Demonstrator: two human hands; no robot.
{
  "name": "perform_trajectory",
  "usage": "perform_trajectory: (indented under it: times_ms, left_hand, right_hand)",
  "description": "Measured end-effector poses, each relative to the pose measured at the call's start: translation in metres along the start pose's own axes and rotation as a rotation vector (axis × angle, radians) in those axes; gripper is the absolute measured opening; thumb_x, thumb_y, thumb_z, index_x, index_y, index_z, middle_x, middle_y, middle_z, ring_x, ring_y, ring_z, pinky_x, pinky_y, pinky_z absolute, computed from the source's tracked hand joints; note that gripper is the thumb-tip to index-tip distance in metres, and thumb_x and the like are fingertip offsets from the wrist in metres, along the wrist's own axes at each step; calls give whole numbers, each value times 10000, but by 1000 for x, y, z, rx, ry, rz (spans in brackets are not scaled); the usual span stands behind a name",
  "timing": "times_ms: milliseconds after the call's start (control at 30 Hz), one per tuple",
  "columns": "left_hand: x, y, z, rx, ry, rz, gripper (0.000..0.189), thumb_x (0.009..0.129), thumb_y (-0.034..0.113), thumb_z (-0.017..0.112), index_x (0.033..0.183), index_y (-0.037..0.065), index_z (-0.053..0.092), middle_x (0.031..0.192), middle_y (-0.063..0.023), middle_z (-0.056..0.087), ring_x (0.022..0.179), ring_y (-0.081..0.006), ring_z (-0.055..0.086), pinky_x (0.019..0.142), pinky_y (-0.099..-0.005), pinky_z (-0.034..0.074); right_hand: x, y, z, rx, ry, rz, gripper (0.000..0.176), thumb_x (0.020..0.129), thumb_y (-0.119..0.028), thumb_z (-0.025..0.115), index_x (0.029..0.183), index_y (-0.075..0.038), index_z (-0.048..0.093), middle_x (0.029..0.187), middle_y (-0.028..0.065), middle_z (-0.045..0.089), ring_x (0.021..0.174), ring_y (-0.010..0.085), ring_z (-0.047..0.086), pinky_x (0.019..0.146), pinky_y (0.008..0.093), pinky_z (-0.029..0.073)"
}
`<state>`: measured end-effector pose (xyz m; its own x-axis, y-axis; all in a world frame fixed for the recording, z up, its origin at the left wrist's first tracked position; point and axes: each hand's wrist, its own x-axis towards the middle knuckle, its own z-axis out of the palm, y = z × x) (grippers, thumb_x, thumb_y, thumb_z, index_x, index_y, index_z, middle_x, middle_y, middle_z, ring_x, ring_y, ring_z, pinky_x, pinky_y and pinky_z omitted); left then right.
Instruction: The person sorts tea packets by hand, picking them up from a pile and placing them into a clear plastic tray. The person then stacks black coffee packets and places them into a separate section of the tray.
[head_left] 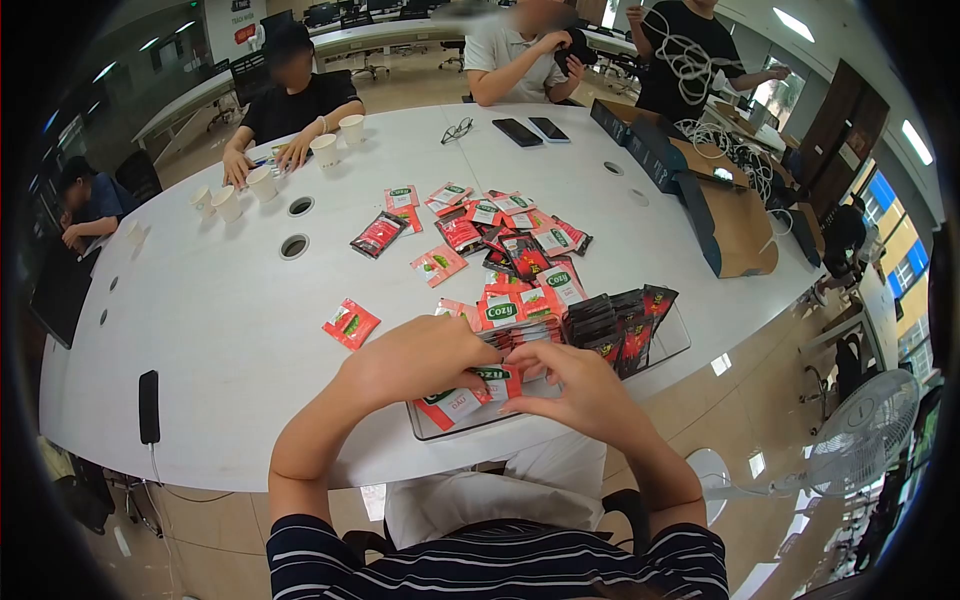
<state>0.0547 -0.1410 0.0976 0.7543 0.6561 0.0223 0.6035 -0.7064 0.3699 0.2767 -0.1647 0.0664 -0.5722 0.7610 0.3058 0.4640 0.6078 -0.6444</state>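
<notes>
Both my hands are at a clear plastic tray (478,429) near the table's front edge. My left hand (425,352) is bent over a pink and red Cozy sachet (458,404) at the tray's front, its fingers closed on it. From the other side, my right hand (570,388) pinches the sachet's right end between thumb and fingers. Behind them stands a row of upright pink sachets (532,331). On the right side of the tray, black sachets (592,318) are packed upright. Beyond the tray lies a loose pile of red, pink and black sachets (520,255).
A single pink sachet (351,324) lies left of my hands. Paper cups (262,182), glasses (457,130), two phones (517,132) and open cardboard boxes (722,215) occupy the far side. A black device (149,405) with a cable lies left. Other people sit or stand around the table.
</notes>
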Motion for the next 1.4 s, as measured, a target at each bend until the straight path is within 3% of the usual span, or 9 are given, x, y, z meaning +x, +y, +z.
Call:
perform_trajectory:
  times_ms: [233,433,633,733,833,933,1033,1233,1400]
  left_hand:
    - [5,9,-1,-13,-8,26,259,775,214,700,975,56,652,735,-121,638,677,-310,605,616,-392,466]
    - [5,4,0,-151,139,76,245,759,199,721,922,41,627,744,-122,639,680,-294,619,615,-377,467]
    - [-7,7,-17,-75,13,-101,254,752,199,723,944,67,624,763,-101,650,708,-292,634,625,-381,474]
    - [-9,9,-20,3,-10,-122,220,744,172,713,919,68,629,782,-88,656,732,-290,639,630,-389,475]
    - [-13,6,-15,28,3,-80,191,729,142,702,897,76,640,810,-73,665,742,-283,638,632,-390,474]
    - [-12,10,-5,70,-1,-128,181,711,126,698,885,94,660,828,-55,672,739,-280,635,632,-382,482]
    - [-11,10,0,86,-1,-96,177,703,128,702,875,104,670,812,-53,675,727,-273,637,622,-379,486]
    - [-11,15,23,270,43,-129,114,714,101,681,826,90,665,686,-92,642,650,-276,629,575,-376,475]
    - [-2,18,33,379,-38,-194,77,720,92,682,781,70,639,681,-80,636,678,-216,657,561,-326,467]
  right_hand:
    - [6,-2,17,188,-47,232,447,749,-239,772,1084,-22,572,643,115,574,542,220,542,549,327,427]
    - [2,-6,22,204,9,258,473,749,-195,774,1133,-5,575,615,116,567,500,195,509,519,312,415]
    - [-7,16,34,282,117,144,410,794,-199,745,1097,39,603,675,138,633,528,160,550,525,273,442]
    - [-8,7,27,285,82,232,366,821,-184,719,1079,50,609,726,157,654,532,168,576,540,278,461]
    - [-14,15,33,307,267,136,286,833,-150,691,1049,27,629,787,166,661,624,175,627,593,276,492]
    - [-22,17,25,92,238,118,197,827,-87,668,1005,-7,648,834,149,661,761,180,659,668,276,517]
    - [-28,17,21,160,201,133,206,809,-28,653,1014,-35,640,882,121,661,846,198,658,725,281,524]
    - [-26,24,39,176,159,203,399,794,15,622,1168,-115,571,1004,107,655,848,231,669,741,327,530]
    - [-21,18,44,-38,51,202,250,797,-61,624,1040,-106,585,969,50,625,777,261,628,672,385,506]
